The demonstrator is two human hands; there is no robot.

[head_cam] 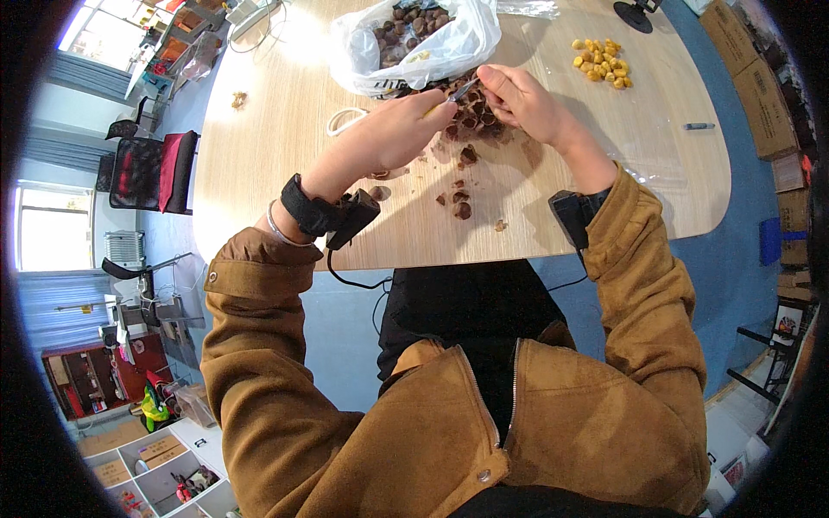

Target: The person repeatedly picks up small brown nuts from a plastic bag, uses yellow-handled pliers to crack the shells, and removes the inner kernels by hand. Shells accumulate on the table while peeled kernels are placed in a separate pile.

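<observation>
My left hand point(405, 126) is closed around a small tool with a pointed metal blade point(464, 89); a bit of yellow, perhaps its handle, shows by the fingers. The blade's tip meets the thumb of my right hand point(518, 97), whose fingers curl inward. Whatever may lie inside those fingers is hidden. Beneath both hands spreads a heap of brown chestnut shells point(476, 120), with several loose pieces nearer me. Just beyond stands an opened white plastic bag point(353, 48) holding whole chestnuts point(414, 29). Peeled yellow chestnut kernels point(602, 63) sit in a pile to the right.
The light wooden table point(272, 194) has a rounded front edge close to me. A white loop-shaped handle point(346, 121) lies left of the shells. Farther right are a marker pen point(699, 126) and a black stand base point(633, 17). A power strip point(249, 16) rests at the back left.
</observation>
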